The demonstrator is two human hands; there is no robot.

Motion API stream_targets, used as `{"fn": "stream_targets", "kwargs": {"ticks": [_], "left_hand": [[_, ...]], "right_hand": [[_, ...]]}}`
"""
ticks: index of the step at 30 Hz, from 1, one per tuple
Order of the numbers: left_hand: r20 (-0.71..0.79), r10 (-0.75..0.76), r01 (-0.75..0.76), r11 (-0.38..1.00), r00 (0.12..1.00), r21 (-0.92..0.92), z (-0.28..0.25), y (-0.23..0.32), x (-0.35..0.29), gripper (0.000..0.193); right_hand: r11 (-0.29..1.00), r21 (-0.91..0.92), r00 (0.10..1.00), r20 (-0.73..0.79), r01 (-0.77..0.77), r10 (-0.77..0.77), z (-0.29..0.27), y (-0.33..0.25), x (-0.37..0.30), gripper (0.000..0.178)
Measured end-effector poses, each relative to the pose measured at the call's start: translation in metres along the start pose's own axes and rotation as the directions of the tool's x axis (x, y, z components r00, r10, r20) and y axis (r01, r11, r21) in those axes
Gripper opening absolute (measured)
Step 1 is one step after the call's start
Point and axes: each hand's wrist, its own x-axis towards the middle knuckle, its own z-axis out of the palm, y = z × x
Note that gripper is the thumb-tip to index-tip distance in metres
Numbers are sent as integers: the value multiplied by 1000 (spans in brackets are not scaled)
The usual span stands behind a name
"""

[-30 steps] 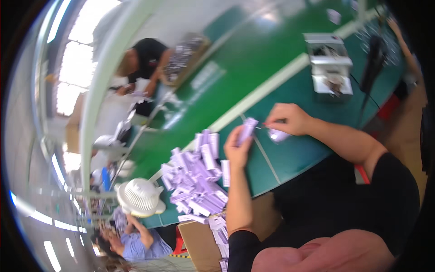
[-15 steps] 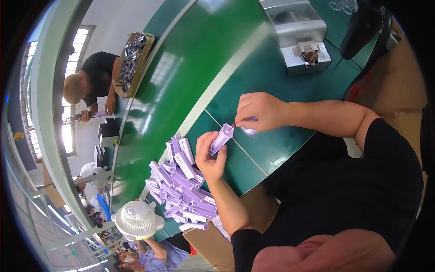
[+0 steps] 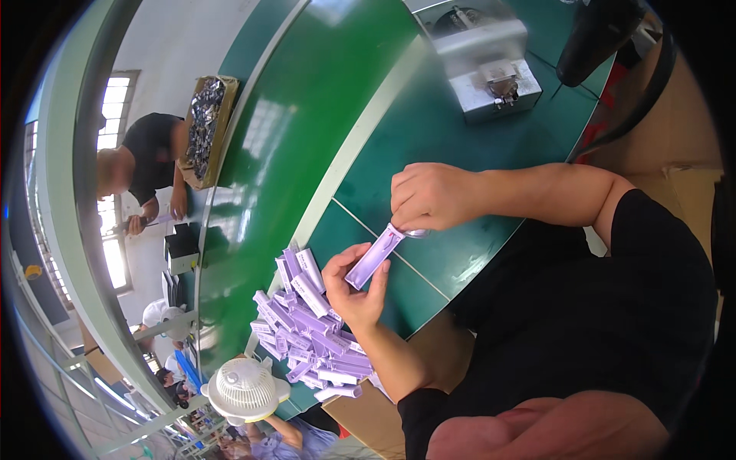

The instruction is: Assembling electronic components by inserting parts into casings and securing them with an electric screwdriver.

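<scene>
My left hand (image 3: pixel 354 290) grips a long, narrow purple plastic casing (image 3: pixel 374 257), its hollow long side showing and its upper end toward my other hand. My right hand (image 3: pixel 435 196) is closed in a pinch at that end, fingertips touching the rim. A small reddish bit shows at the rim; what the right fingers pinch is mostly hidden. Just under the right fingers is a clear, shiny piece (image 3: pixel 416 233), partly covered. Beside my left wrist lies a heap of similar purple casings (image 3: pixel 314 326) on the green table (image 3: pixel 429 268).
A silver-grey machine (image 3: pixel 498 84) stands beyond my right hand, with a black device (image 3: pixel 598 42) beside it. A white fan (image 3: pixel 244 389) stands past the heap. Across the green conveyor belt (image 3: pixel 299 100), a co-worker (image 3: pixel 149 149) works near a box of metallic parts (image 3: pixel 207 130).
The casing has turned so its hollow long side shows. My right fingertips have come down onto its end, and the red piece seen between them is now mostly hidden. The view has shifted slightly.
</scene>
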Motion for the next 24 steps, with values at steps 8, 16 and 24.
{"fn": "stream_targets", "kwargs": {"ticks": [8,16,24], "left_hand": [[-33,-32,32,999,999,14,13,17,-7,40],[10,66,-67,989,998,133,39,39,6,46],[318,30,-177,877,948,447,42,67,38,57]], "right_hand": [[965,58,952,188,-255,240,-38,-10,-2,44],[889,-149,793,406,-433,454,-39,-15,-10,62],[933,-167,899,261,-318,353,-39,-19,-23,59]]}}
